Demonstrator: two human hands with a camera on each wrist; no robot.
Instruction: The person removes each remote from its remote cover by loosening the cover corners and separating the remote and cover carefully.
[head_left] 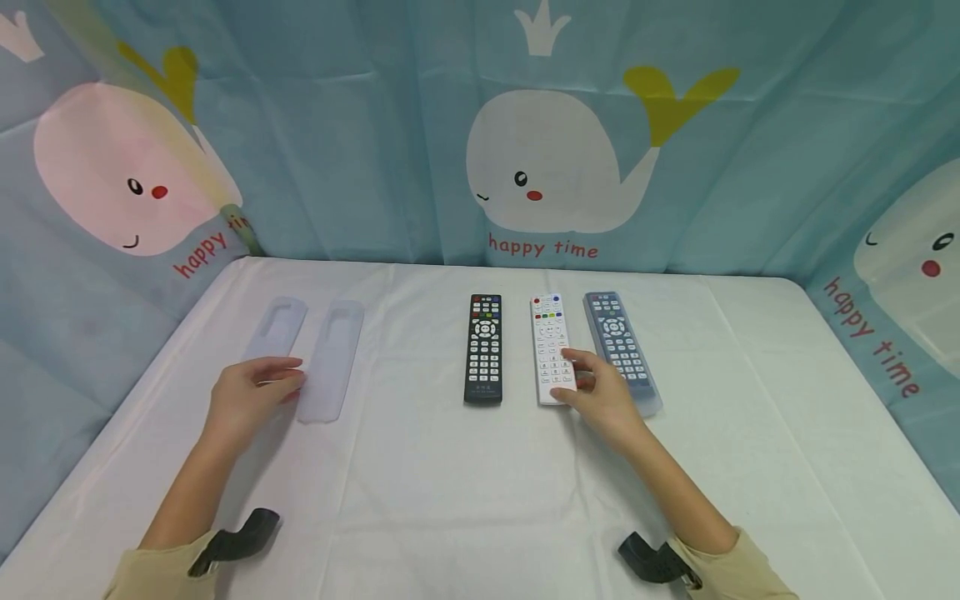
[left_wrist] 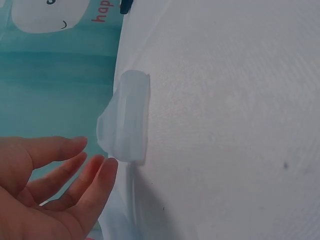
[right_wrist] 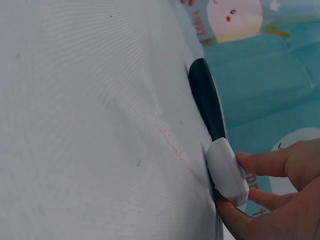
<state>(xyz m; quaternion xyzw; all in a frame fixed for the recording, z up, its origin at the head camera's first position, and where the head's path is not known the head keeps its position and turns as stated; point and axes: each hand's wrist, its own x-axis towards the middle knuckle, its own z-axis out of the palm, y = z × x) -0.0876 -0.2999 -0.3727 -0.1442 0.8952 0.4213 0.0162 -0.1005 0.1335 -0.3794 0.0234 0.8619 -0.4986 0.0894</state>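
Note:
My right hand (head_left: pixel 603 398) holds the lower end of a white remote control (head_left: pixel 551 333), with the thumb and fingertips at its edges. In the right wrist view, the fingers close around the end of that white remote (right_wrist: pixel 226 171). My left hand (head_left: pixel 251 400) is over the left side of the table, fingers loosely bent and holding nothing. Its fingertips are right by a translucent remote cover (head_left: pixel 332 362); the left wrist view shows them close to the cover's (left_wrist: pixel 132 117) near end. A second translucent cover (head_left: pixel 276 327) lies beyond the hand, its lower part hidden.
A black remote control (head_left: pixel 483 358) lies left of the white one. On the right, a remote in a translucent cover (head_left: pixel 621 346) is partly behind my right hand. A white cloth (head_left: pixel 420 492) covers the table, and a blue whale-print curtain (head_left: pixel 337 167) stands around it.

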